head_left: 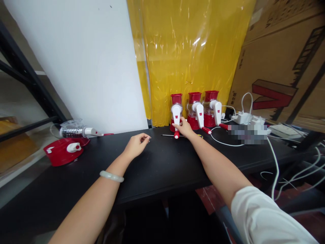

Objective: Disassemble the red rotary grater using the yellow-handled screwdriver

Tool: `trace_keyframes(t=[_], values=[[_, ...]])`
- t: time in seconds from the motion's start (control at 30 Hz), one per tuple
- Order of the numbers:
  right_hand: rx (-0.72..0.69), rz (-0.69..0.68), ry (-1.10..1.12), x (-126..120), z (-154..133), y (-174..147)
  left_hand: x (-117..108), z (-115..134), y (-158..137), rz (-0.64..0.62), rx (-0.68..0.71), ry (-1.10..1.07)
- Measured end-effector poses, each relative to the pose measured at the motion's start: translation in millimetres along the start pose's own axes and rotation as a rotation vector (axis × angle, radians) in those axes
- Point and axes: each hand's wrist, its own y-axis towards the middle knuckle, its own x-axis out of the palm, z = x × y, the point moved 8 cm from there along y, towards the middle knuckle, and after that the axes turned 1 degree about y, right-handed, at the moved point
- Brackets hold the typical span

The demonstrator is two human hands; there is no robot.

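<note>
Head view, right hand: the thumb and fingers of the right hand (186, 128) are closed on the white crank arm (176, 112) of the nearest upright grater (176, 99), just above its red knob (176, 135).
Left hand: the left hand (135, 145) is to the left of those fingers, over the black table (162, 173), fingers loosely curled; I cannot tell whether the tips meet.
Screwdriver: the screwdriver (167, 135) lies just below the right fingers, partly hidden by the wrist.
Other graters: a middle grater (194, 97) and a far grater (211, 96) stand to the right of the right fingers.
Loose parts: a red base (59, 156) and a clear housing with a metal drum (74, 131) lie left of the left fingers.
Backdrop: a yellow curtain (190, 51) hangs behind the right fingers; a cardboard box (276, 61) stands farther right.
</note>
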Motion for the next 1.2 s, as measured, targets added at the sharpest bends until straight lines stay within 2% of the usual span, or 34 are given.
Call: trace_keyframes(t=[0.4, 0.73, 0.93, 1.2], values=[[-0.013, -0.032, -0.133, 5.1, -1.4, -2.5, -0.4, 2.0, -1.2, -0.010, 0.002, 0.020], [0.001, -0.033, -0.135, 7.3, -0.4, -1.8, 1.0, -0.8, -1.0, -0.017, 0.002, 0.004], [0.032, 0.000, -0.017, 6.3, -0.3, -0.2, -0.9, 3.2, -2.0, -0.014, 0.002, 0.008], [0.098, -0.011, 0.336, 12.9, 1.2, -0.6, 0.1, 1.3, -1.1, -0.022, 0.005, 0.020]])
